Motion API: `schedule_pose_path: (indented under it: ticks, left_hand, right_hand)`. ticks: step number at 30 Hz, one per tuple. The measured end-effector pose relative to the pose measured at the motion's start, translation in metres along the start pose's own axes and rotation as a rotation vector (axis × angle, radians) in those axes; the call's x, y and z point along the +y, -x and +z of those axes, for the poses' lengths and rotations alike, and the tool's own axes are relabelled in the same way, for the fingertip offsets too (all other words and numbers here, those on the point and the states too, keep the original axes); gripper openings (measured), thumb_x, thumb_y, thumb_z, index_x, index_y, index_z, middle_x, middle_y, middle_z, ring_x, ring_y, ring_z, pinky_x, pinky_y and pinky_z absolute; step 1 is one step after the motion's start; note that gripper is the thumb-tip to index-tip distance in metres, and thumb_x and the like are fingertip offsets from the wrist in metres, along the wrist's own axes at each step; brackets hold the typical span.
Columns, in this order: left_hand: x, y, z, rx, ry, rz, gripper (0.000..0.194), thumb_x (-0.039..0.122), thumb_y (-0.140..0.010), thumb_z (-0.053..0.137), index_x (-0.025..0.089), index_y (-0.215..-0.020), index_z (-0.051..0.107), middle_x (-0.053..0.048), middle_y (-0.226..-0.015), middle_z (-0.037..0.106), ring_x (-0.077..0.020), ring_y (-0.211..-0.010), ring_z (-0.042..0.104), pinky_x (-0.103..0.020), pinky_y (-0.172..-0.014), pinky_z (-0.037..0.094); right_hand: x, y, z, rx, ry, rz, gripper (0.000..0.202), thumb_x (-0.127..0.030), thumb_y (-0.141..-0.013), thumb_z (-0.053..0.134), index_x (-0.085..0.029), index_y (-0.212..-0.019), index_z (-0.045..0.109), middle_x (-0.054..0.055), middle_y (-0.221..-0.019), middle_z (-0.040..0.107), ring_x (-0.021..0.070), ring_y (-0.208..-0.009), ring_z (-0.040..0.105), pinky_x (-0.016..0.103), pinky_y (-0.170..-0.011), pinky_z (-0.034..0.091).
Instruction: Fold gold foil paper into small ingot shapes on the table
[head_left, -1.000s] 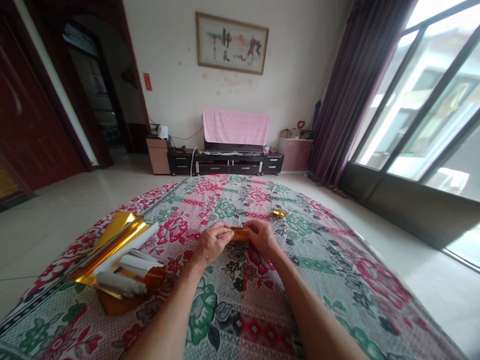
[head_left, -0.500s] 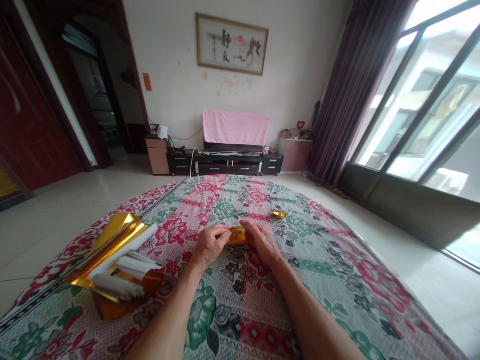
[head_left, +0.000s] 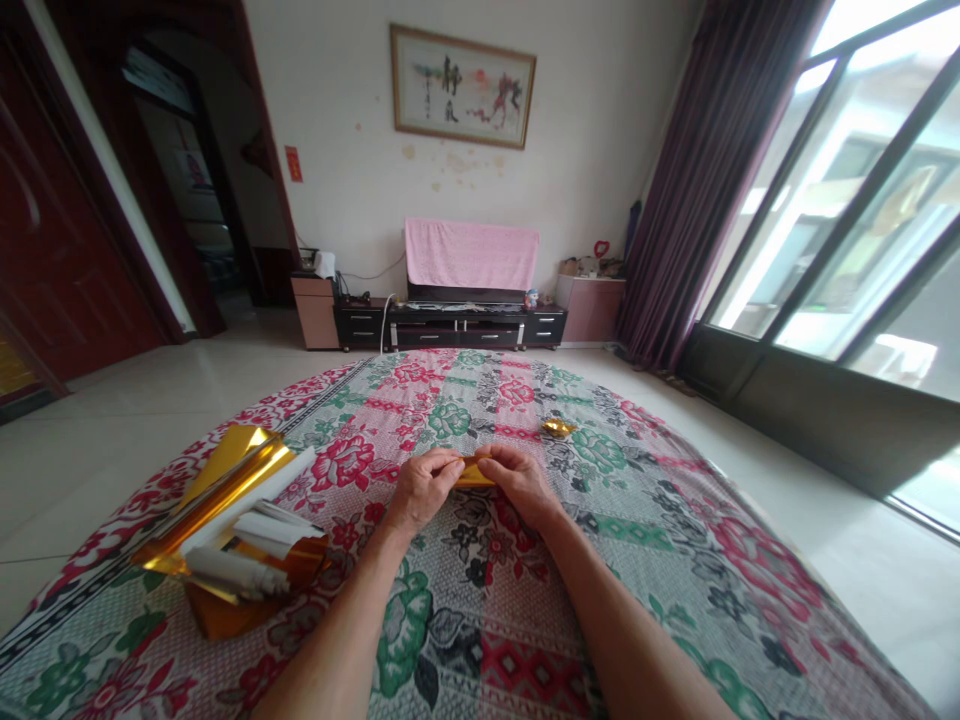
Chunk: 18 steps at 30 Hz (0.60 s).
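Note:
A small piece of gold foil paper lies between my two hands, low over the patterned tablecloth. My left hand pinches its left end between thumb and fingers. At the right end, my right hand grips the foil's upper edge, its thumb close to the left one. Beyond my right hand sits a small folded gold foil piece, touched by neither hand. To the left, gold foil sheets lie loosely rolled beside several white paper rolls.
The round table fills the foreground. Behind it stand a low black cabinet and a pink cloth draped over something flat. A purple curtain and large windows are on the right, a dark red door on the left.
My right hand has shifted its fingers and thumb inward onto the upper edge of the foil, and the thumbs are closer together. My left hand has hardly moved.

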<state>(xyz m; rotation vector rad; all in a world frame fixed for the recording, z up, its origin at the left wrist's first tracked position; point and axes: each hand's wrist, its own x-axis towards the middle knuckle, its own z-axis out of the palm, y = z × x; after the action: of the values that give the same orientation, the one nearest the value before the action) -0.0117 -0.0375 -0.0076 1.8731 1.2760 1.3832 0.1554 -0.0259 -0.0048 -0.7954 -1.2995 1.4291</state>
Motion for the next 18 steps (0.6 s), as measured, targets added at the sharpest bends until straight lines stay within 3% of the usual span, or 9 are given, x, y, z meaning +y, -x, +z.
schedule_pose_path:
  ticks: [5,11,18]
  left_hand:
    - [-0.0015,0.0005,0.0012,-0.009,0.124,-0.144,0.023,0.033,-0.072,0.060,0.016,-0.086,0.067,-0.005,-0.084,0.070,-0.0182,-0.077,0.065,-0.029,-0.072,0.052]
    - [-0.0004,-0.0001,0.0026,0.007,0.295,-0.246,0.057,0.033,-0.068,0.065,0.014,-0.120,0.050,-0.008,-0.098,0.067,-0.0175,-0.080,0.066,-0.028,-0.071,0.053]
    - [0.0035,-0.0004,-0.0002,-0.017,0.220,-0.207,0.032,0.039,-0.075,0.057,0.014,-0.093,0.064,-0.005,-0.080,0.069,-0.0180,-0.075,0.064,-0.029,-0.070,0.051]
  right_hand:
    - [0.0005,-0.0005,0.0002,0.039,0.014,-0.009,0.026,-0.039,-0.064,0.070,-0.020,-0.080,0.063,-0.002,-0.075,0.065,0.0139,-0.066,0.058,0.026,-0.066,0.046]
    - [0.0017,-0.0009,-0.0001,0.073,-0.014,-0.056,0.022,-0.035,-0.064,0.071,-0.021,-0.079,0.065,-0.002,-0.074,0.064,0.0126,-0.067,0.057,0.025,-0.067,0.045]
    - [-0.0006,0.0003,0.0001,0.082,0.001,-0.077,0.019,-0.032,-0.065,0.071,-0.021,-0.079,0.066,-0.003,-0.074,0.065,0.0125,-0.068,0.057,0.026,-0.069,0.045]
